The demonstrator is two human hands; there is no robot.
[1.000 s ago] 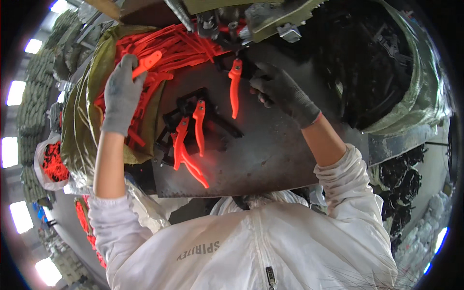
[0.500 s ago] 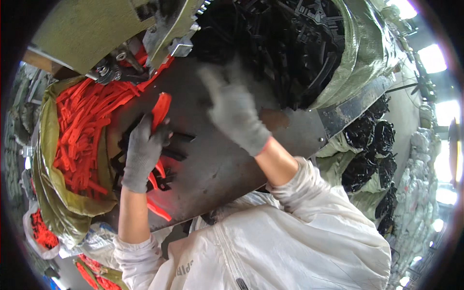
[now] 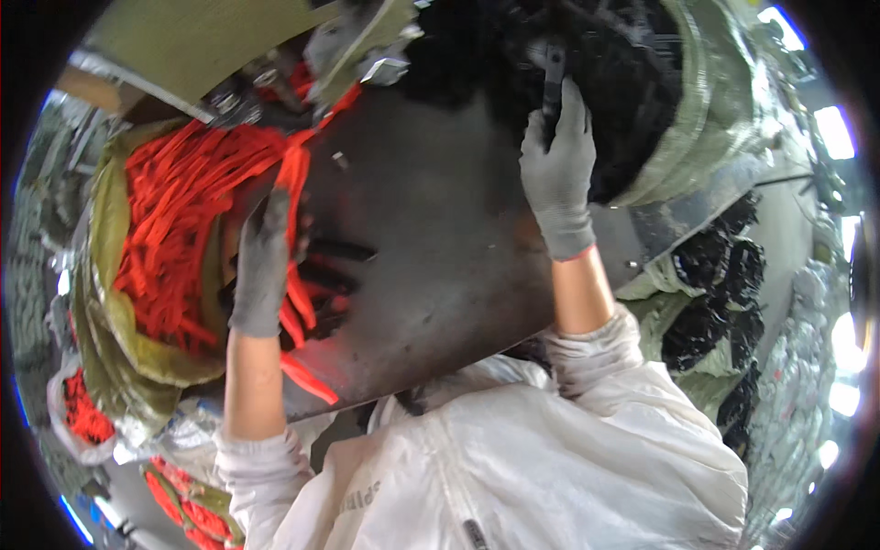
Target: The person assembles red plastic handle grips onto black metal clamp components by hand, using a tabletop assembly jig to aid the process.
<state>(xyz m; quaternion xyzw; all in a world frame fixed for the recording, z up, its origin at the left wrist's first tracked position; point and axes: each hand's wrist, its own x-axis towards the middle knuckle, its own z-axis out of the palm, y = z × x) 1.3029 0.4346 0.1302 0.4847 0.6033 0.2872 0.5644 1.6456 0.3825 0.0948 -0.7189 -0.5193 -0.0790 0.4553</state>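
Note:
My left hand (image 3: 261, 275), in a grey knit glove with darkened fingers, is closed around a long red plastic piece (image 3: 295, 174) over the left of the dark metal table (image 3: 431, 238). Its fingertips are blurred and partly hidden. Beneath and beside that hand lie several black plastic pieces (image 3: 341, 250) and more red pieces (image 3: 310, 379). My right hand (image 3: 561, 188), gloved alike, pinches a flat black plastic piece (image 3: 553, 82) with a small hole near its end. It is held at the mouth of a big woven sack (image 3: 701, 110) full of black parts (image 3: 623, 119).
An olive sack (image 3: 151, 353) heaped with red pieces (image 3: 174, 220) stands at the left. At the upper left is a machine with a metal bracket (image 3: 380, 66) and an olive panel (image 3: 197, 46). More sacks of black parts (image 3: 710, 293) stand beyond the table's right edge.
My right hand has moved right and away from me to the black parts, and now holds a black piece. My left hand, with its red piece, has shifted slightly; the view has shifted a little.

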